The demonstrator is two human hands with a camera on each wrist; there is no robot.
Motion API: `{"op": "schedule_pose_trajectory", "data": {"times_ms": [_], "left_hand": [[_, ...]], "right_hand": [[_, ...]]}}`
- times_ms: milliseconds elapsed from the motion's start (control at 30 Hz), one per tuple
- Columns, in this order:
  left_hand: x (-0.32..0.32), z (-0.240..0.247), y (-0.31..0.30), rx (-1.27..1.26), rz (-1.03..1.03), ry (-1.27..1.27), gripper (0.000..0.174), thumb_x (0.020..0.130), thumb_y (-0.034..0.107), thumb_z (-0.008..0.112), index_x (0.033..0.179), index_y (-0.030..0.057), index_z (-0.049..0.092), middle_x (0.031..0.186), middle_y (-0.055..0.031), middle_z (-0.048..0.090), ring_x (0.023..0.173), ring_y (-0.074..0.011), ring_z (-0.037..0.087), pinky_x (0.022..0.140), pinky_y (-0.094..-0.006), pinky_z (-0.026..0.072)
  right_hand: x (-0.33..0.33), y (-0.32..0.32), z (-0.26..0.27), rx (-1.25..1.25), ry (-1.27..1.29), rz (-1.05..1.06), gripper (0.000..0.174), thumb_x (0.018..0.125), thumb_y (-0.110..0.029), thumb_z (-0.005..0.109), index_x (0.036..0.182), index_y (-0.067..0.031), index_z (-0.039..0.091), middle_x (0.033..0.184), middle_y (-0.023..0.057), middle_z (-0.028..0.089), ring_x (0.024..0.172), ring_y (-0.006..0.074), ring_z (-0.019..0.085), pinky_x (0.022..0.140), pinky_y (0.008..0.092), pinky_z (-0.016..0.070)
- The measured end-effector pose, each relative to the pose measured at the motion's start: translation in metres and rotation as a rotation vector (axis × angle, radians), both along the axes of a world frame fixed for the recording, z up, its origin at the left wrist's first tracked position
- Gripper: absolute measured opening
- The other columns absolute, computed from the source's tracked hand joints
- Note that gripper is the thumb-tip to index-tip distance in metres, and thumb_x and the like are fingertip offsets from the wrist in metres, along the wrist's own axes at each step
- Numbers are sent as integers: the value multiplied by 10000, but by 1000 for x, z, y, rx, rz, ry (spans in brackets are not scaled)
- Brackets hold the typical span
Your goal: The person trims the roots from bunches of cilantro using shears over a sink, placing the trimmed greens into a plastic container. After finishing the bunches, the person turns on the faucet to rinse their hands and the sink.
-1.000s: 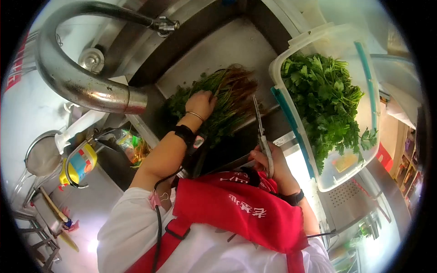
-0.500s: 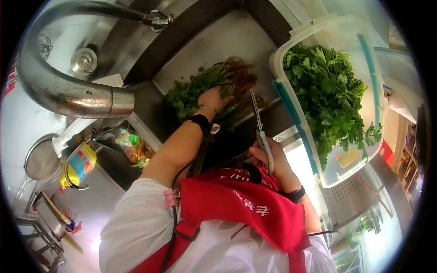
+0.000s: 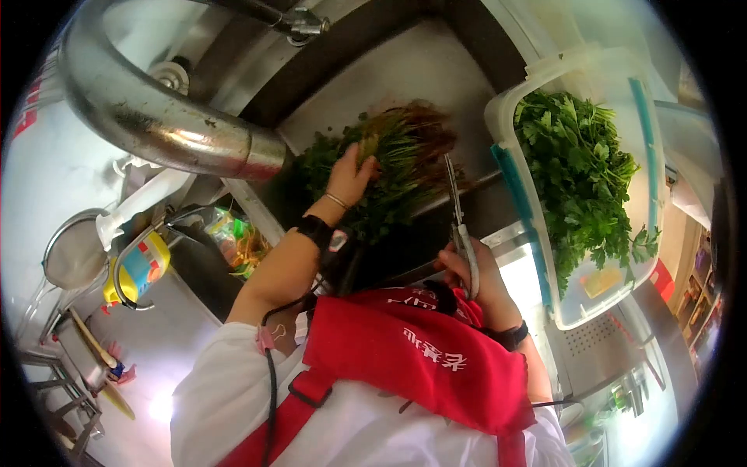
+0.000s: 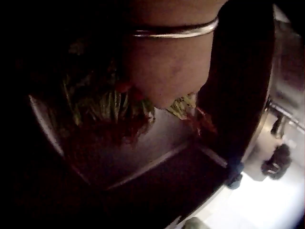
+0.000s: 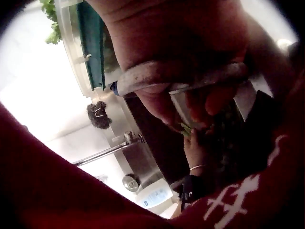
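Close up, right hand (image 5: 181, 33) gripping scissors handle (image 5: 157, 76), clear container (image 5: 71, 52), red apron (image 5: 47, 191)

Bare sink floor (image 3: 412, 74) beyond the herbs (image 3: 397, 156), between faucet pipe (image 3: 156, 128) and plastic tub (image 3: 583, 61).

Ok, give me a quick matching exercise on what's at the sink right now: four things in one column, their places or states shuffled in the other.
Things:
1. scissors
2. herb bunch
3. plastic tub
4. tap

Places or states:
a. full of leafy greens, beside the sink
b. bare metal, curving above the sink
c. held in the right hand
d. lying in the sink, held by the left hand

Pairs: 1-c, 2-d, 3-a, 4-b.
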State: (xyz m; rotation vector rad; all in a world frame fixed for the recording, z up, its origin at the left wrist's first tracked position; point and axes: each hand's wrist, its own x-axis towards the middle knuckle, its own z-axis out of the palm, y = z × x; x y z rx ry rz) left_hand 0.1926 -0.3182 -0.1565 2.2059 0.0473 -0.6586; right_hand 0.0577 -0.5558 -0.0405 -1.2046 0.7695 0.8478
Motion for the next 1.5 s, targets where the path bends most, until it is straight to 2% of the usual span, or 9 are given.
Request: {"op": "schedule_pose_trajectory", "data": {"times_ms": [133, 367, 500, 633, 867, 967, 1300, 1433, 1500], "left_hand": [[10, -6, 43, 176, 19, -199, 408, 846, 291, 594, 1096, -23, 523, 923, -188, 634, 835, -378, 596, 741, -432, 476], [46, -50, 65, 626, 51, 116, 529, 789, 383, 638, 1184, 43, 547, 1037, -225, 618, 954, -363, 597, 807, -446, 482], [59, -51, 48, 708, -62, 334, 454, 805, 374, 625, 1153, 83, 599, 1041, -195, 630, 950, -353, 602, 806, -454, 489], [60, -58, 50, 828, -114, 346, 336, 789, 309, 653, 1049, 96, 657, 1046, -188, 626, 960, -338, 602, 778, -453, 500], [36, -27, 59, 592, -166, 144, 410, 798, 239, 635, 1176, 94, 573, 1204, -171, 549, 1027, -335, 569, 832, -423, 490], [12, -31, 64, 384, -488, -196, 395, 820, 195, 605, 1188, 79, 519, 1197, -170, 543, 1057, -338, 537, 849, -419, 471], [11, -42, 42, 547, -767, 55, 476, 786, 310, 680, 1172, 68, 543, 1181, -169, 528, 1054, -339, 531, 861, -428, 463], [19, -22, 50, 458, -592, -101, 455, 758, 355, 705, 1076, 47, 603, 1104, -176, 578, 1002, -338, 561, 827, -420, 469], [31, 2, 56, 269, -431, 136, 431, 742, 375, 719, 964, 16, 635, 994, -170, 628, 916, -335, 591, 775, -401, 471]], "right_hand": [[1, 3, -2, 31, -23, -16, 270, 810, -235, 656, 904, -21, 520, 737, 92, 622, 531, 105, 542, 474, 225, 451], [-1, 5, -8, -13, -37, 46, 315, 815, -314, 677, 903, -38, 555, 727, 50, 627, 566, 102, 574, 500, 227, 472], [3, 4, -3, -30, 6, 41, 272, 811, -238, 658, 918, -27, 524, 740, 72, 614, 536, 98, 542, 475, 220, 449], [2, 3, -5, -13, 1, 40, 339, 818, -338, 671, 924, -40, 550, 713, 44, 618, 559, 108, 577, 500, 229, 473], [10, 4, -5, 3, 19, 70, 339, 820, -336, 667, 921, -32, 555, 709, 51, 623, 556, 110, 583, 490, 228, 471], [11, 7, -3, 0, 28, 45, 255, 820, -243, 648, 901, -37, 522, 701, 67, 610, 507, 88, 528, 432, 204, 407], [4, 8, -5, -23, -29, 10, 260, 814, -246, 663, 880, -42, 516, 705, 64, 606, 504, 88, 520, 426, 205, 401], [-1, 5, -4, -115, -35, 124, 341, 807, -336, 683, 896, -29, 566, 708, 66, 627, 561, 128, 595, 505, 250, 479], [-2, 7, -3, -150, -70, 155, 354, 802, -334, 688, 913, -19, 571, 709, 74, 629, 566, 137, 600, 513, 259, 483]]}}
